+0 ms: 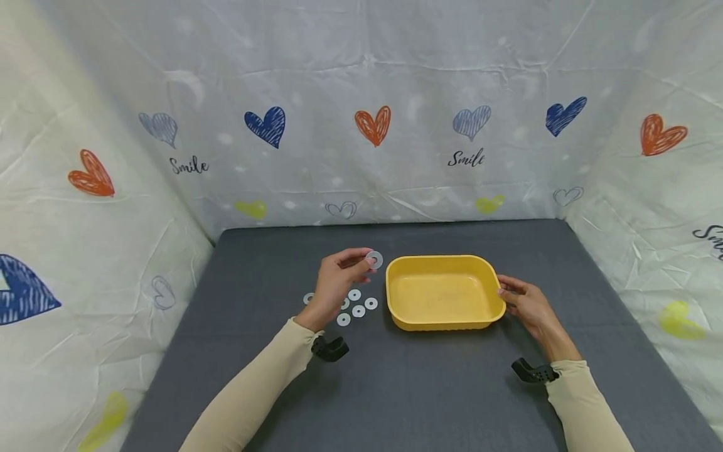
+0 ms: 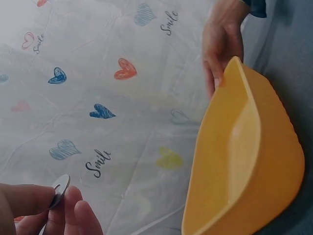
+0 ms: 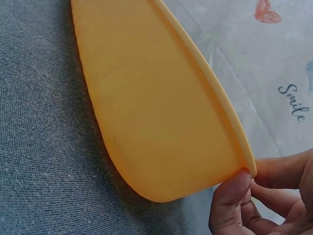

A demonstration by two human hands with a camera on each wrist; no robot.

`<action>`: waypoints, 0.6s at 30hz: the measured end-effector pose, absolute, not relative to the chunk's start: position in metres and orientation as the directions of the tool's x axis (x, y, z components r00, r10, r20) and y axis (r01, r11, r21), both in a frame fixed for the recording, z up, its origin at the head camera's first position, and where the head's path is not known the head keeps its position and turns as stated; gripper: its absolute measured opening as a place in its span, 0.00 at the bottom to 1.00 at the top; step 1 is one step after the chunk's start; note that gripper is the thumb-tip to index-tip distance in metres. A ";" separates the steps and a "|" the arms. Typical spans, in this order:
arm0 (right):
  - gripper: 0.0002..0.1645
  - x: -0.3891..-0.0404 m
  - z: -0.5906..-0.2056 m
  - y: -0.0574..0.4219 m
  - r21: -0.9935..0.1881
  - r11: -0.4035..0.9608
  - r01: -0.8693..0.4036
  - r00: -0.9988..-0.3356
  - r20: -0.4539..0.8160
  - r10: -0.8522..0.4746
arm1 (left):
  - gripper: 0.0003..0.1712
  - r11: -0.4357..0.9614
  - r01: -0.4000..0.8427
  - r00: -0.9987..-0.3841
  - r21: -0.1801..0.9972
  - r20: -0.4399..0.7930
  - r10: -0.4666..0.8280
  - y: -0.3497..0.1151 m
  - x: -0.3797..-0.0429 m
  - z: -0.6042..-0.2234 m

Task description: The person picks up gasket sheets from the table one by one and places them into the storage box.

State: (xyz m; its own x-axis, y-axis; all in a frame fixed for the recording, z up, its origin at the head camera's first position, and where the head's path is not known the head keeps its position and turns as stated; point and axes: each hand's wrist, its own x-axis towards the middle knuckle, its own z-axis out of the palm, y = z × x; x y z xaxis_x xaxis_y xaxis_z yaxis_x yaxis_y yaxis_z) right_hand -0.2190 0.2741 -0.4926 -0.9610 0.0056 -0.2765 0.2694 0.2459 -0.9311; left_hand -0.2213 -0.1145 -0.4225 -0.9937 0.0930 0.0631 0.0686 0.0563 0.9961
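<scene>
The thin white washer (image 1: 374, 259) sits only at the tips of the left hand (image 1: 334, 286), raised just beside the left rim of the yellow tray (image 1: 444, 292). Judging from so shallow a pinch, the washer could slip and fall onto the grey worktop (image 1: 429, 389) short of the rim, or roll among the loose washers (image 1: 357, 302) lying below the hand. The tray looks light, so a nudge from the right hand (image 1: 526, 306) might slide it.

The left hand's thumb and fingers (image 2: 29, 200) are curled in on the washer, holding it edge-on in the left wrist view. The right hand rests at the tray's right rim, thumb (image 3: 234, 198) pressed on the outer wall under the lip and fingers curled near it, apparently steadying the tray. The tray holds nothing visible.
</scene>
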 end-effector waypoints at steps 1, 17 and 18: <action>0.31 -0.219 -0.492 0.274 -0.932 0.243 0.269 -0.961 -0.275 0.007 | 0.16 0.047 0.071 -0.993 0.996 0.066 0.099 -0.112 -0.222 -0.422; 0.30 -0.217 -0.494 0.275 -0.941 0.231 0.247 -0.968 -0.251 0.011 | 0.13 -0.024 -0.030 -0.996 0.999 -0.028 0.084 -0.071 -0.246 -0.422; 0.30 -0.217 -0.494 0.275 -0.941 0.232 0.247 -0.968 -0.251 0.010 | 0.12 -0.024 -0.039 -0.996 0.999 -0.036 0.082 -0.069 -0.248 -0.424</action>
